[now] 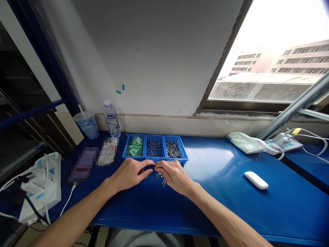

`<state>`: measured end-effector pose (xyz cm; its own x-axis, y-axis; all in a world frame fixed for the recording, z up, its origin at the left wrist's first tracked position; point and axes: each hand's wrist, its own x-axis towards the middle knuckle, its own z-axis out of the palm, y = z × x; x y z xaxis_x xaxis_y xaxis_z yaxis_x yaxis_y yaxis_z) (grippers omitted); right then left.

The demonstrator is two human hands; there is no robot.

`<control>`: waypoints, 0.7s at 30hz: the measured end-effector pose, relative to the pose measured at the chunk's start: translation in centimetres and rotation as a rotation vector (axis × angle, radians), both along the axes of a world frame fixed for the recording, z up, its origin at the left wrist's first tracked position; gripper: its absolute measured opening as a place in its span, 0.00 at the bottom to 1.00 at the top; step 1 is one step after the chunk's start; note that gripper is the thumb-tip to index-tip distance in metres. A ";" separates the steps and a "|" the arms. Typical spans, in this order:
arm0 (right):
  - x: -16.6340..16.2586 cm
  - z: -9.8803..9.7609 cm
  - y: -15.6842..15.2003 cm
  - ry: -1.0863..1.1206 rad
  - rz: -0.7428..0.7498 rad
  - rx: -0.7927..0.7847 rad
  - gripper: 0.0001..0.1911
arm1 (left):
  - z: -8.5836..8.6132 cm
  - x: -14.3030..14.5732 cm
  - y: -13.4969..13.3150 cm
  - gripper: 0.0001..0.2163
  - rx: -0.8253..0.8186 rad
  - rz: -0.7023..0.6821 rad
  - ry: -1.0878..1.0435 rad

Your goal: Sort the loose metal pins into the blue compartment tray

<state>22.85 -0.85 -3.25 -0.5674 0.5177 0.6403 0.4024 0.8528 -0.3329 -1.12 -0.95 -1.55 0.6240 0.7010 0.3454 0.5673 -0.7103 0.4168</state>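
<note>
My left hand (pixel 135 174) reaches in from the left, thumb and index finger apart and pointing at my other hand; nothing shows between them. The fingertips of my right hand (pixel 174 175) are pinched together and almost meet the left index finger. Whatever sits in that pinch is too small to make out. Several loose silver metal pins (pixel 163 181) lie on the table under my right hand. Just beyond the hands stand three joined blue bins: the left bin (pixel 123 151) with green packets, the middle bin (pixel 154 159) with thin dark screw-like pieces, the right bin (pixel 183 151) with silver pins.
Behind on the left are a lidded cup (pixel 88 127) and a water bottle (pixel 112 120). A power strip (pixel 53 185) with cables lies at the left edge. On the right are a white oval case (pixel 256 180), a plastic pouch (pixel 244 142) and another power strip (pixel 285 142).
</note>
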 end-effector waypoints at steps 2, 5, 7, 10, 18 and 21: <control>0.1 -0.2 0.0 0.049 0.034 -0.014 0.12 | 0.1 0.0 0.0 0.13 -0.004 -0.001 0.007; 0.2 -0.4 0.0 0.083 0.057 -0.039 0.12 | 0.3 0.1 -0.1 0.13 -0.016 -0.015 0.027; 0.2 -0.5 -0.1 0.089 0.053 -0.040 0.11 | 0.4 0.2 -0.1 0.12 -0.024 -0.041 0.042; 0.1 -0.3 -0.2 0.071 0.026 -0.016 0.10 | 0.7 0.2 -0.2 0.13 -0.042 -0.077 0.047; -0.3 0.0 -0.3 -0.011 0.002 0.018 0.11 | 0.6 0.1 -0.1 0.13 -0.047 -0.102 0.031; -0.4 0.2 -0.3 -0.036 0.006 0.034 0.10 | 0.5 0.1 -0.1 0.12 -0.037 -0.104 0.014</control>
